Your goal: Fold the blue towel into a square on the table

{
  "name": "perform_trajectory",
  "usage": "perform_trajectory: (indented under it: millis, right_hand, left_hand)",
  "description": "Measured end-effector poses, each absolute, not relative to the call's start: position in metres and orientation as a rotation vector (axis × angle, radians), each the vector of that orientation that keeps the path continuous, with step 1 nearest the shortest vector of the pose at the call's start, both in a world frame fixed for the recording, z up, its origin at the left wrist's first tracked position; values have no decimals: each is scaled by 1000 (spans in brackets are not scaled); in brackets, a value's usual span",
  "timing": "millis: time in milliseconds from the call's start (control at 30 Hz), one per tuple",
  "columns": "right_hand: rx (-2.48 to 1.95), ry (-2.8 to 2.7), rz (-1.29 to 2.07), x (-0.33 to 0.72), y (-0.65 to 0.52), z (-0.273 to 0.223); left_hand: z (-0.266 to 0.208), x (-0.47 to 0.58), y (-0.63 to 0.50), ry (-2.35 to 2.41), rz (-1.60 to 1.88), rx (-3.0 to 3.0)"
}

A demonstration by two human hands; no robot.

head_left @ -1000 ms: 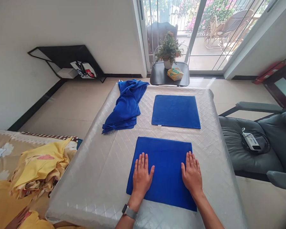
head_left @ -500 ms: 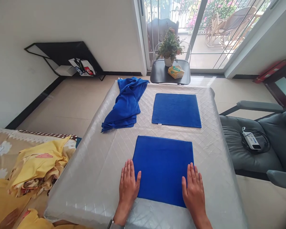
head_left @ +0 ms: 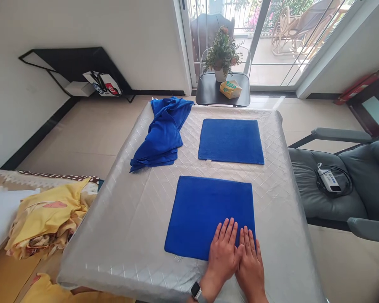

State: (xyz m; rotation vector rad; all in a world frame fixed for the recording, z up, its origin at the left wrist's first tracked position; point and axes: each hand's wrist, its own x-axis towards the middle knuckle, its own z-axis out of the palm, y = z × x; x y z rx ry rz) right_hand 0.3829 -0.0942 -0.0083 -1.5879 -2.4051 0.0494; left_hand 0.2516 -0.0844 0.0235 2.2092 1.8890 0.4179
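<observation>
The nearer blue microfibre towel (head_left: 202, 210) lies flat on the counter (head_left: 139, 235), close to the person, smooth apart from whatever the hands hide. It should be very light, limp and soft, with nothing fragile about it; having no stiffness, it would likely sag or fold if lifted from one point, and it may skid a little on the shiny quilted cover. The best hold is probably a pinch at two corners of one edge; the near-left corner, with a white label (head_left: 178, 258) showing beside it, is exposed, while the near-right corner is hidden. The left hand (head_left: 223, 252) and right hand (head_left: 249, 263) rest palm down over that right part, side by side and touching, their fingers extended and only slightly parted, pinching nothing; the right thumb cannot be made out. A smartwatch (head_left: 196, 290) sits on the left wrist. Beyond the towel lies a second flat blue towel (head_left: 230, 141), and to its left a loose heap of blue towels (head_left: 164, 132), whose limp folds suggest the same easy drape. Farther right, a power strip (head_left: 330, 180) rests on a grey armchair (head_left: 318, 206).
</observation>
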Motion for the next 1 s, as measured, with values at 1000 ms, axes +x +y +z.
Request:
perform_trajectory:
  millis: [1000]
  right_hand:
    - [-1692, -2367, 155, 376, -51, 19]
  left_hand:
    - [6, 121, -187, 2435, 221, 1699]
